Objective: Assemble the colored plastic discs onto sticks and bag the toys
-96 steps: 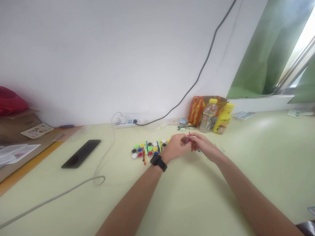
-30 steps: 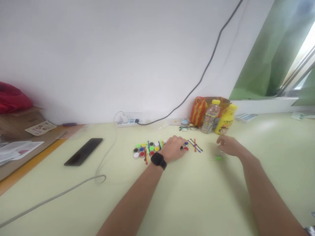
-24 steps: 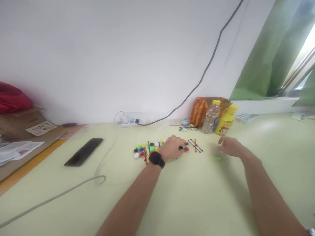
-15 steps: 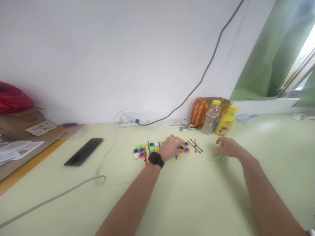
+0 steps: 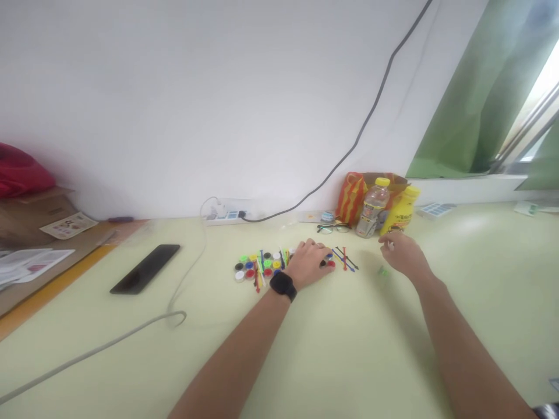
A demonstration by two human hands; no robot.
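Observation:
My left hand [image 5: 309, 263], with a black watch [image 5: 283, 286] on its wrist, rests fingers-down on a cluster of small coloured paint pots [image 5: 257, 266] and thin coloured sticks [image 5: 346, 259] on the pale green table [image 5: 332, 349]. My right hand [image 5: 400, 254] hovers to the right of the sticks, fingers curled in a pinch on a small pale thing I cannot make out. A tiny green piece [image 5: 382, 270] lies on the table just below that hand.
A black phone [image 5: 145, 268] lies to the left, a grey cable [image 5: 100, 348] curls across the table, and a power strip [image 5: 227, 216] sits by the wall. Glasses [image 5: 334, 227], a clear bottle [image 5: 371, 210], a yellow bottle [image 5: 400, 212] and an orange bag [image 5: 349, 195] stand behind the hands.
3.2 s ago both hands held a red stick together. They have since parted: the left settled on the pots, the right moved right, then lifted up and back from the green piece.

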